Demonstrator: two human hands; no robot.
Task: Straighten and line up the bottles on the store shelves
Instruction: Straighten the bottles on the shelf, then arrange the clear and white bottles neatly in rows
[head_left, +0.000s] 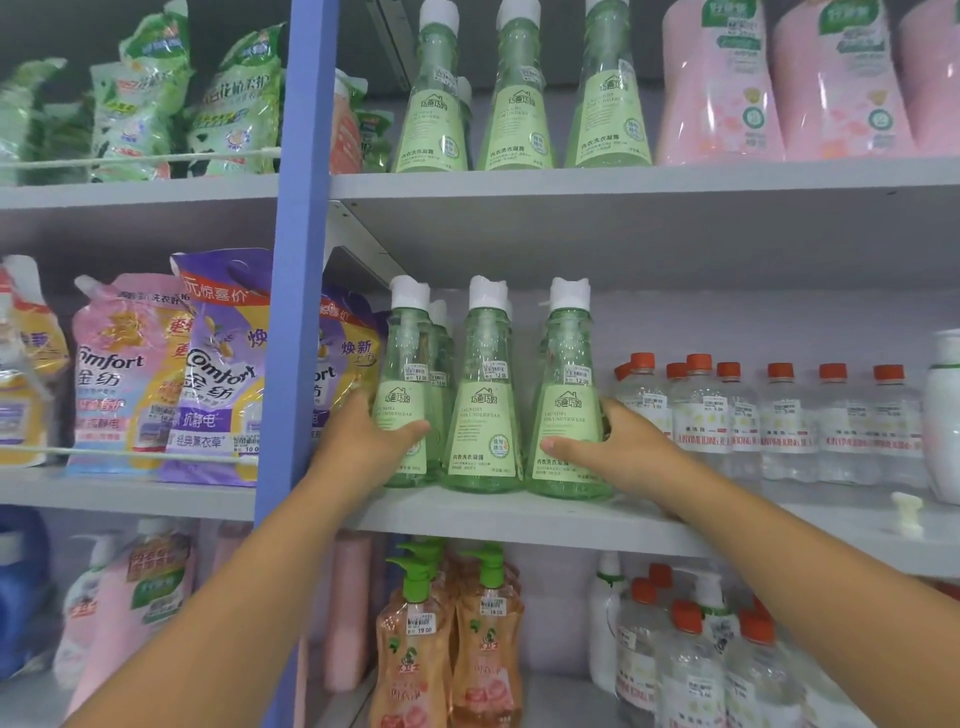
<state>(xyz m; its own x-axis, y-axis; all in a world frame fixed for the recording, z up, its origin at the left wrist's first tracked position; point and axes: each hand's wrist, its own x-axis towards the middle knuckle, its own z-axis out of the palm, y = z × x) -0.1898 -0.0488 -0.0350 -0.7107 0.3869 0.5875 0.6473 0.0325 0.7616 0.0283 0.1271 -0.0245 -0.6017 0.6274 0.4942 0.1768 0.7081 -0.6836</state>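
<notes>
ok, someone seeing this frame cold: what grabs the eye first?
Two bare arms reach up to the middle shelf: the left hand grips the left green bottle, the right hand grips the right green bottle, a third between them. Next, the blue upright and the red-capped bottles to the right.

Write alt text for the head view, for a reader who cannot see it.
Two hands grip green bottles on a middle store shelf: the left hand holds the leftmost bottle, the right hand the rightmost bottle, with a third bottle between. Clear red-capped bottles stand to the right.
</notes>
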